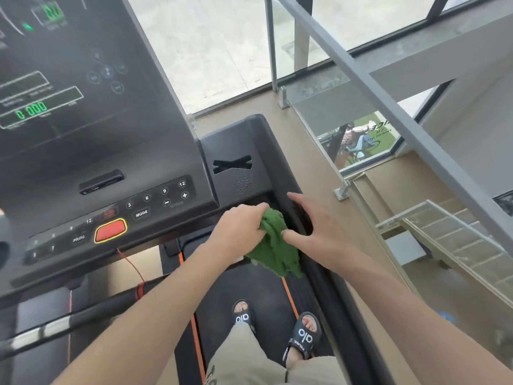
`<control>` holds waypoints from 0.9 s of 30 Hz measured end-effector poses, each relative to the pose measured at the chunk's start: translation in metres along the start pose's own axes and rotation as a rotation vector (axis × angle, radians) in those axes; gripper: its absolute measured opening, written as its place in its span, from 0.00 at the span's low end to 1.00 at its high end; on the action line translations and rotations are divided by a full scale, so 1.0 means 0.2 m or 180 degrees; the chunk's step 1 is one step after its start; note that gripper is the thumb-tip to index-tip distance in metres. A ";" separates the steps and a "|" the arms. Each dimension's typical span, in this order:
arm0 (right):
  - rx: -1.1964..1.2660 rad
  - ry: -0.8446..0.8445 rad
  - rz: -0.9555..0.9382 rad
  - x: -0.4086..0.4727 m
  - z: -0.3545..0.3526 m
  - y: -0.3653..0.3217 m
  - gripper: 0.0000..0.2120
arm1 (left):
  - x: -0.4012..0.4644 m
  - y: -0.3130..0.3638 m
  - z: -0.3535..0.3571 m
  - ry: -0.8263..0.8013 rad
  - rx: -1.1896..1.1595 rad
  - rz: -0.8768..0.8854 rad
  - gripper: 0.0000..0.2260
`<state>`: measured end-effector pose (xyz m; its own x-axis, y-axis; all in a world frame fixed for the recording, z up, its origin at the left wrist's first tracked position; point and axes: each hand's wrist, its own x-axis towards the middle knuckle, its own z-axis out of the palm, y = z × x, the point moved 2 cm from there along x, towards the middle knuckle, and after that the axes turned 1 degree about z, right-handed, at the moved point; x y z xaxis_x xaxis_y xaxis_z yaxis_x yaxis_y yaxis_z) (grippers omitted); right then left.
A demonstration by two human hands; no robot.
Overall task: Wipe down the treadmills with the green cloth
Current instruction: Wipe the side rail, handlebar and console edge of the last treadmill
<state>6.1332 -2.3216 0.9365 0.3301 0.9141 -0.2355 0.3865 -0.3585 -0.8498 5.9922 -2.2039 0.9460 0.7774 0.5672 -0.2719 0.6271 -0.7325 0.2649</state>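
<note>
I stand on a black treadmill whose console (91, 112) fills the upper left, with lit green digits and a red stop button. My left hand (238, 232) grips a bunched green cloth (274, 245) just right of the console, above the right side tray (238, 151). The cloth hangs down in loose folds over the belt (249, 290). My right hand (319, 232) lies with fingers spread over the treadmill's right arm, its thumb touching the cloth's edge.
A grey metal railing (388, 107) with glass panels runs diagonally at the right, over a stairwell with steps (458, 245) below. A handlebar (69, 320) crosses at the lower left with a red safety cord (133, 268). My sandalled feet (277, 329) stand on the belt.
</note>
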 end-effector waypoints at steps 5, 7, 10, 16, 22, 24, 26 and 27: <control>0.0426 -0.0216 -0.0123 0.08 0.02 -0.20 0.16 | -0.02 -0.08 -0.24 0.0409 -0.1123 -0.0332 0.14; 0.0611 -0.0106 -0.0181 0.13 -0.02 -0.26 0.07 | 0.02 -0.11 -0.35 0.0490 -0.1480 -0.0327 0.17; 0.0727 0.0490 -0.0389 0.23 -0.17 -0.42 0.06 | 0.10 -0.16 -0.56 0.0905 -0.1318 -0.0183 0.21; -0.0998 0.0182 -0.0123 0.59 -0.17 -0.45 0.21 | 0.20 -0.20 -0.55 0.1182 0.0658 -0.0202 0.40; -0.2463 0.0190 -0.0365 0.58 0.11 -0.16 0.27 | 0.41 -0.30 -0.15 0.0057 0.0232 -0.0439 0.28; -0.2576 0.0232 -0.0493 0.57 0.16 -0.15 0.27 | 0.47 -0.38 -0.15 0.0206 0.0277 -0.0399 0.26; -0.2406 0.0102 -0.0456 0.64 0.19 -0.17 0.29 | 0.52 -0.44 -0.16 0.0247 0.0285 -0.0334 0.25; -0.2269 0.0021 -0.0422 0.70 0.20 -0.19 0.31 | 0.55 -0.47 -0.18 0.0241 0.0299 -0.0327 0.25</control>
<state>6.1304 -2.1722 0.9172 0.2459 0.9581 -0.1470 0.8904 -0.2832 -0.3562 6.0198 -2.0599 0.9239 0.7130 0.6652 -0.2216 0.6990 -0.6991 0.1506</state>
